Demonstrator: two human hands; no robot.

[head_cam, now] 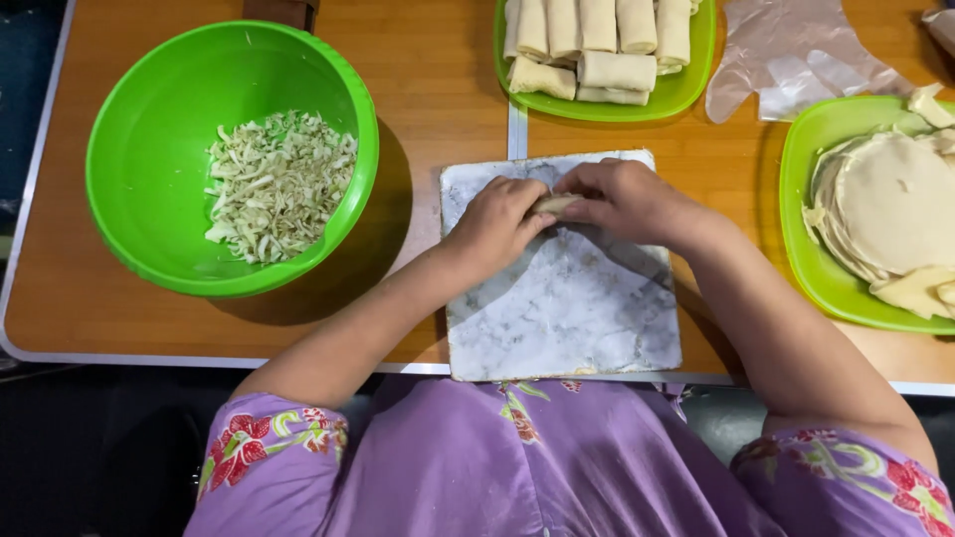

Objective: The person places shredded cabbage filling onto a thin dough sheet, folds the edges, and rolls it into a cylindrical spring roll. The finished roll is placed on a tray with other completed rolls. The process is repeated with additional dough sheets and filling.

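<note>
Both my hands meet at the far part of a white marble board [567, 308] on the wooden table. My left hand [494, 221] and my right hand [622, 199] are closed around a pale rolled wrapper [557, 204], of which only a small piece shows between the fingers. My forearms reach in from the near edge, in purple flowered sleeves.
A large green bowl [149, 119] of shredded cabbage [279, 184] sits at the left. A green plate [676, 94] of finished rolls [597, 45] lies beyond the board. A green plate [811, 239] stacked with round wrappers [890, 204] is at the right, a clear plastic glove [786, 55] behind it.
</note>
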